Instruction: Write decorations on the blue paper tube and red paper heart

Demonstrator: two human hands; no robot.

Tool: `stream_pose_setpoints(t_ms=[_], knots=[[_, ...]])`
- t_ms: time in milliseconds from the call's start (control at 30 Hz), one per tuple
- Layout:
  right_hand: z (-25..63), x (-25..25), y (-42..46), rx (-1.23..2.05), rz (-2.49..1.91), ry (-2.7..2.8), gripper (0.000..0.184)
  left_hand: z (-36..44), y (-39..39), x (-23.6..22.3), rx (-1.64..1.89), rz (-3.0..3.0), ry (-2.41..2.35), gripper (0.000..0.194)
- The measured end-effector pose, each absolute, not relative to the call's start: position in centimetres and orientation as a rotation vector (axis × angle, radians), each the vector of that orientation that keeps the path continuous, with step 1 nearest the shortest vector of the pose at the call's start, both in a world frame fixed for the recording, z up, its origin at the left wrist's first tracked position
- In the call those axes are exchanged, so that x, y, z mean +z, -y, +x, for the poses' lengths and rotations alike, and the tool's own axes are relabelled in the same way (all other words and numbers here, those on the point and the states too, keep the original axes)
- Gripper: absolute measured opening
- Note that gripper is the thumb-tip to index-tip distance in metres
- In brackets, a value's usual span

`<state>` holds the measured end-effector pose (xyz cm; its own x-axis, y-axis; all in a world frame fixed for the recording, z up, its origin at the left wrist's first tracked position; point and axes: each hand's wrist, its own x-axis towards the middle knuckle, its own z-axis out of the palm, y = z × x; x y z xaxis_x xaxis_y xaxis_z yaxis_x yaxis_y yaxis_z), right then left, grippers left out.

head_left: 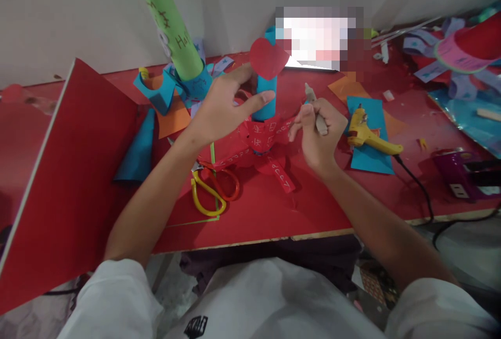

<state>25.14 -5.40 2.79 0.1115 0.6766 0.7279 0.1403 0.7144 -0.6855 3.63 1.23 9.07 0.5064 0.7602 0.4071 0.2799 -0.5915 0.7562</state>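
Observation:
My left hand is closed around a blue paper tube, thumb across its near side. A red paper heart stands at the tube's top. The tube rises from a red paper base with written characters and lettered strips spread around it. My right hand, just right of the base, is closed on a short pale grey stick; its exact kind is unclear. Scissors with one yellow and one red handle lie below my left hand, their blades partly hidden.
A yellow glue gun lies on blue paper at the right, its cord running off the front edge. A tall green paper tube stands at the back left. A red divider rises at the left. A blurred-out bright screen stands at the back.

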Motion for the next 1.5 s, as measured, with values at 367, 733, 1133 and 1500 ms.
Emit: stream_pose_setpoints(t_ms=[367, 733, 1133, 1500], knots=[[25.4, 3.0, 5.3, 0.455, -0.735, 1.382, 0.04, 3.7, -1.7, 8.1, 0.898, 2.126, -0.849, 0.045], [25.8, 5.1, 6.1, -0.172, -0.681, 1.533, 0.008, 4.5, -0.7, 8.0, 0.921, 2.106, -0.91, 0.041], [26.0, 5.6, 7.0, -0.17, -0.606, 1.741, 0.026, 5.5, 0.4, 7.5, 0.981, 2.141, -0.91, 0.048], [26.6, 5.9, 7.2, -0.295, -0.692, 1.785, 0.029, 5.8, 0.9, 7.8, 0.945, 2.139, -0.947, 0.052]])
